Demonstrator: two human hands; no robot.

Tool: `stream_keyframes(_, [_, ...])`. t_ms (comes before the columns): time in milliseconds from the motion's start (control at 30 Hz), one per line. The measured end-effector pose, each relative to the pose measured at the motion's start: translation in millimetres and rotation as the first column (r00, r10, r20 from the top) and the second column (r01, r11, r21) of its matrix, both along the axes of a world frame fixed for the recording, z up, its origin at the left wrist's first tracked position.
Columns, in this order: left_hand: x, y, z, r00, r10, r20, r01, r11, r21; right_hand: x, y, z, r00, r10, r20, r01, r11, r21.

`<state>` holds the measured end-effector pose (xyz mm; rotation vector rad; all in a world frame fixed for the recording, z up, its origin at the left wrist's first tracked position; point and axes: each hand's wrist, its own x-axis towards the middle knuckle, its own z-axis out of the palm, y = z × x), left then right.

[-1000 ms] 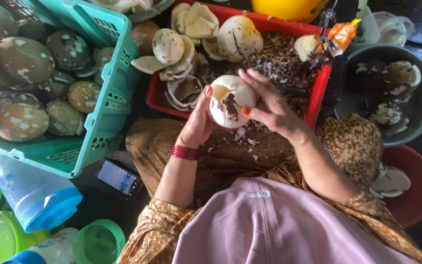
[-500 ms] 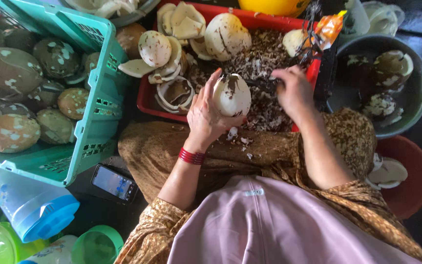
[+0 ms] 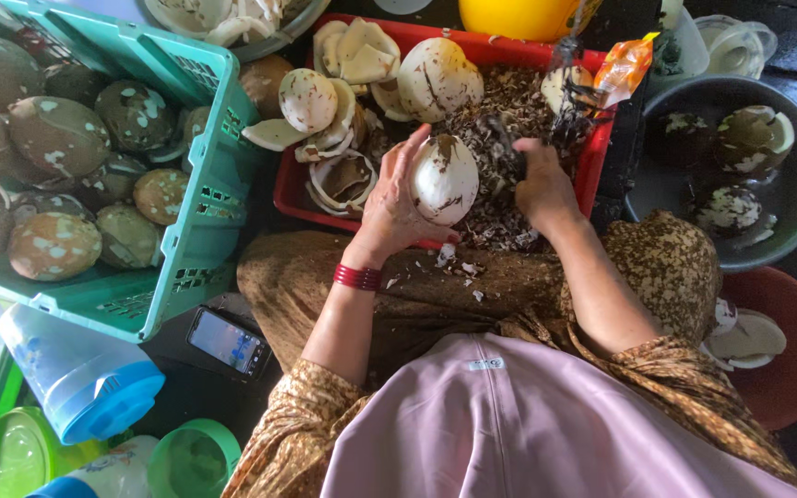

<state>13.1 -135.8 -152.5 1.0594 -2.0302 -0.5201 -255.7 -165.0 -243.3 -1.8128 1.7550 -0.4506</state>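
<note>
My left hand (image 3: 394,207) grips a mostly peeled white coconut (image 3: 445,178) with brown patches, held upright over the near edge of a red tray (image 3: 290,189). My right hand (image 3: 540,187) is just to the right of the coconut and apart from it. It is closed on a small dark peeling tool (image 3: 500,136) above a heap of brown shavings (image 3: 500,106). A red bangle (image 3: 358,277) circles my left wrist. White flakes lie on my brown patterned lap (image 3: 454,286).
A teal crate (image 3: 197,198) at the left holds several brown spotted coconuts. A grey basin (image 3: 791,231) at the right holds peeled ones. A phone (image 3: 226,340), a blue-lidded jug (image 3: 80,378) and green lids (image 3: 191,458) lie at lower left. A red round stool (image 3: 791,360) is at the right.
My right hand has left the coconut and moved right over the shavings with the tool. My left hand keeps the coconut, now turned more upright.
</note>
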Motion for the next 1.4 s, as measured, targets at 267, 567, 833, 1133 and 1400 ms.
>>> stream_keyframes(267, [-22, 8, 16, 0.928, 0.336, 0.164, -0.372, 0.868, 0.328, 9, 4, 16, 0.980, -0.101, 0.172, 0.164, 0.897, -0.410])
stream_keyframes(567, [-26, -2, 8, 0.952, 0.285, 0.109, -0.298, 0.946, 0.132, 71, 10, 36, 0.614, 0.140, 0.777, 0.097, 0.963, -0.250])
stream_keyframes(833, [-28, -6, -8, 0.938, 0.315, 0.145, -0.344, 0.900, 0.267, 89, 12, 68, 0.950, 0.098, 0.298, 0.081, 0.841, -0.534])
stream_keyframes(1133, [-34, 1, 7, 0.933, 0.329, 0.145, -0.352, 0.916, 0.191, 87, 21, 59, 0.956, 0.069, 0.286, 0.122, 0.792, -0.599])
stream_keyframes(1400, [-23, 6, 21, 0.968, 0.250, 0.006, -0.249, 0.965, 0.083, 56, 11, -15, 0.588, -0.065, 0.806, 0.230, 0.969, -0.089])
